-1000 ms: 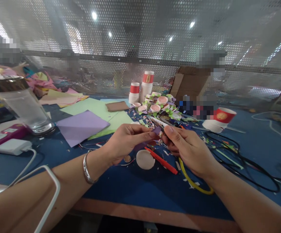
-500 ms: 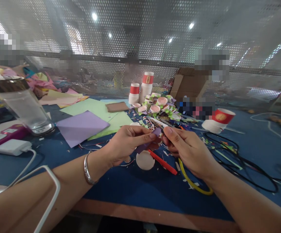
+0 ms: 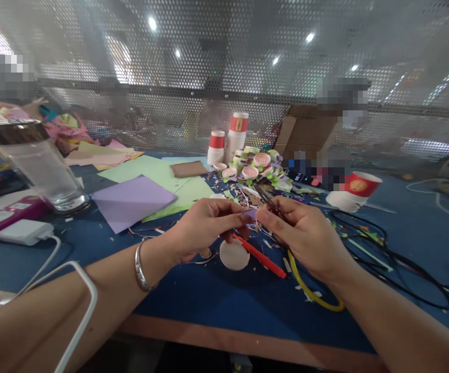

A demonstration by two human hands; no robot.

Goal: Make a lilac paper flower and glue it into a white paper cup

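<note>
A small piece of purple paper (image 3: 250, 213) is pinched between the thumb and fingers of my left hand (image 3: 212, 225), which wears a silver bangle. My right hand (image 3: 302, 233) closes around what look like scissors (image 3: 268, 199); their dark blades point up and to the left, and the handles are hidden in the palm. The right thumb and fingertip also touch the purple paper's edge. Below the hands lie a round white disc (image 3: 234, 255) and a red pen-like stick (image 3: 265, 259). A yellow cord or tube (image 3: 313, 295) curves out under my right hand.
Purple (image 3: 134, 199) and green sheets (image 3: 185, 199) lie to the left, near a glass jar (image 3: 53, 176). Behind the scraps, decorated paper cup bases (image 3: 261, 166) are piled beside stacked cups (image 3: 237, 137). A red-and-white cup (image 3: 358, 186) and black cables (image 3: 399, 259) are at right.
The scissor blades have swung upward, away from the purple paper. My right thumb and fingertip have come onto the paper's edge, close to my left fingers. The view has shifted slightly.
</note>
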